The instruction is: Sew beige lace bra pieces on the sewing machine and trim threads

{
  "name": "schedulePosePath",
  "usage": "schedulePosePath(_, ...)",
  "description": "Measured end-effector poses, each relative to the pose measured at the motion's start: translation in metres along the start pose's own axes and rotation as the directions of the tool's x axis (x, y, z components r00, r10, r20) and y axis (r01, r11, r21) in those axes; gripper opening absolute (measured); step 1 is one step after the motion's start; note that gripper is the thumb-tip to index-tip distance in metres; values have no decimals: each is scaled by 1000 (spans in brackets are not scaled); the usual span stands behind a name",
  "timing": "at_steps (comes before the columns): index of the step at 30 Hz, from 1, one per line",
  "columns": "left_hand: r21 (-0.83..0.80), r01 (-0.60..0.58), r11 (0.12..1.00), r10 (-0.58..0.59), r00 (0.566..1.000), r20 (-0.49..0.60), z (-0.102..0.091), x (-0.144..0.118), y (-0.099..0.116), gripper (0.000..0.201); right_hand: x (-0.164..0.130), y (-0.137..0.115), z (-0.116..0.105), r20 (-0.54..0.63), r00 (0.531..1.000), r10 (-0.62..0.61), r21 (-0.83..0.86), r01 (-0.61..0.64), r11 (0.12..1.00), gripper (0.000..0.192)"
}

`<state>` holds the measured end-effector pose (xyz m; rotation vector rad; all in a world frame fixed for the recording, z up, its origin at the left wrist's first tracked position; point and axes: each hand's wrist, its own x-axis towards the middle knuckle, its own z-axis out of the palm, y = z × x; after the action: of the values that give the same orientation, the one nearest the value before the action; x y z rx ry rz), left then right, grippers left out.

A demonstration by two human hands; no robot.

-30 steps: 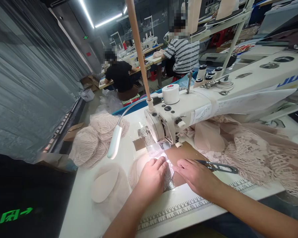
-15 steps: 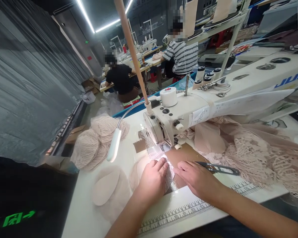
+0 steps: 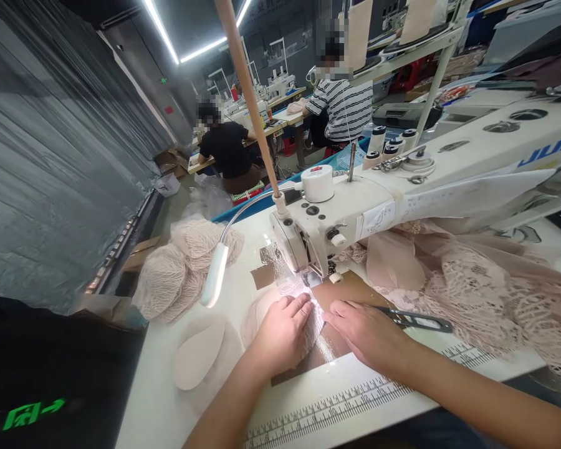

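My left hand [image 3: 285, 330] lies with its fingers flat on a pale pink lace-and-mesh fabric piece [image 3: 315, 318], just in front of the sewing machine head [image 3: 299, 246]. The cloth's far edge runs up to the needle area, where a lamp lights it brightly. At the cloth's right edge, my right hand [image 3: 367, 330] has its thumb and index finger pinched together on the border. Black thread snips [image 3: 423, 320] stick out from behind that hand; whether the hand holds them is unclear. A brown plate [image 3: 346, 290] lies under the work.
Rounded beige cup pieces [image 3: 199, 357] lie at left, with lacy cups [image 3: 161, 280] behind them. Beige lace fabric [image 3: 472, 287] heaps at right. A gooseneck lamp [image 3: 215, 274] bends over the table. A printed ruler [image 3: 331, 418] runs along the front edge. Two people sit at machines beyond.
My left hand has shifted slightly left and down, and the lace now lies flatter and wider beneath it. The right fingertips have drawn slightly left along the cloth's edge.
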<state>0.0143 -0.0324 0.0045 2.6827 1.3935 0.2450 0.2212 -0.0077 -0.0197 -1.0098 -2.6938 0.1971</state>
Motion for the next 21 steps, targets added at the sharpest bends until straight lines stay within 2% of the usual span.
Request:
schedulePosePath(5, 12, -2, 1000, 1, 999, 35, -4, 1, -1, 57, 1, 0, -4, 30, 1000, 2, 2, -2, 1000, 28)
schedulePosePath(13, 21, -1, 1000, -1, 998, 58, -4, 8, -12, 60, 12, 11, 9, -29, 997, -65, 3, 65, 998, 27)
schedulePosePath(17, 42, 4, 999, -6, 998, 57, -4, 15, -23, 59, 26, 12, 0, 24, 998, -60, -27, 60, 998, 30)
schedulePosePath(21, 65, -2, 998, 0, 1000, 27, -5, 21, -34, 53, 36, 13, -7, 11, 999, -39, -30, 40, 999, 34)
